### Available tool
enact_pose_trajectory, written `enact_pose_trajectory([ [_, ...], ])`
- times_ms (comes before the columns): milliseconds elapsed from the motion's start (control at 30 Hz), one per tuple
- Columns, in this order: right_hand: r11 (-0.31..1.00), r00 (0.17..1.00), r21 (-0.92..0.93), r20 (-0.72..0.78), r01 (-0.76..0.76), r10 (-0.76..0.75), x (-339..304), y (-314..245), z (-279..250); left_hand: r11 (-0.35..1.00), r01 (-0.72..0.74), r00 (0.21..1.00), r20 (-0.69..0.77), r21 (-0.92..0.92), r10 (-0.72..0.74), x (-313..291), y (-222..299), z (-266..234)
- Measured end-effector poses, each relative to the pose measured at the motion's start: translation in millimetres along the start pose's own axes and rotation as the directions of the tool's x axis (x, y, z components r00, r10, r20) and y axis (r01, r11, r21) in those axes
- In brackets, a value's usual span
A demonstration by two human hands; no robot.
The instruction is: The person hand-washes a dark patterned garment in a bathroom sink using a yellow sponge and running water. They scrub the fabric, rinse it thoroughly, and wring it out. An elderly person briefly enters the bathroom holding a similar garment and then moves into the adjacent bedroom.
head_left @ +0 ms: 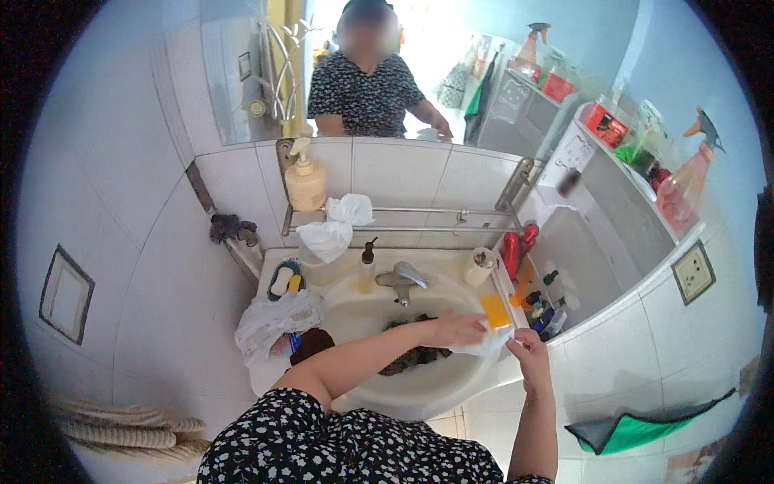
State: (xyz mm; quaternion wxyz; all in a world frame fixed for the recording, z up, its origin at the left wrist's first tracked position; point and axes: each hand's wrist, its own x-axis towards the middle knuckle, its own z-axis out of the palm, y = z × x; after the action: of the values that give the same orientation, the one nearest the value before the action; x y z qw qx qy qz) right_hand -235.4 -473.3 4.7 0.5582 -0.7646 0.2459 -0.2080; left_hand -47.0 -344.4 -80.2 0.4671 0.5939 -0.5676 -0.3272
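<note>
My right hand (528, 352) is at the basin's right edge, thumb and fingers pinched on a thin, clear plastic bag (486, 348). Reaching across from the left, my left hand (461, 329) is slightly blurred, with its fingers stretched toward the bag. Just beyond both hands is a yellow block (496, 310); whether it is inside the bag I cannot tell. Dark, wet-looking cloth (403, 360) lies in the white washbasin (363, 393), partly hidden by my left forearm. A silver faucet (407, 276) stands behind it.
On the left ledge are a soap dish (285, 281) and a crumpled white bag (278, 319). A pump bottle (368, 262) and a cream cup (480, 266) stand behind the basin. Several bottles fill the right shelf (621, 242). A metal rail (411, 229) runs below the mirror.
</note>
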Motion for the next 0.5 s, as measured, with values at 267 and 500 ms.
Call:
enact_pose_trajectory([
  [267, 0.985, 0.987, -0.162, -0.140, 0.060, -0.083, -45.3, -1.4, -13.2, 0.954, -0.072, 0.954, 0.298, 0.292, -0.019, -15.0, 46.8, 31.4],
  [500, 0.932, 0.968, -0.341, -0.165, 0.125, -0.191, -53.6, 13.0, -19.5, 0.870, 0.125, 0.980, 0.077, 0.477, -0.183, -6.3, 34.6, 30.6],
])
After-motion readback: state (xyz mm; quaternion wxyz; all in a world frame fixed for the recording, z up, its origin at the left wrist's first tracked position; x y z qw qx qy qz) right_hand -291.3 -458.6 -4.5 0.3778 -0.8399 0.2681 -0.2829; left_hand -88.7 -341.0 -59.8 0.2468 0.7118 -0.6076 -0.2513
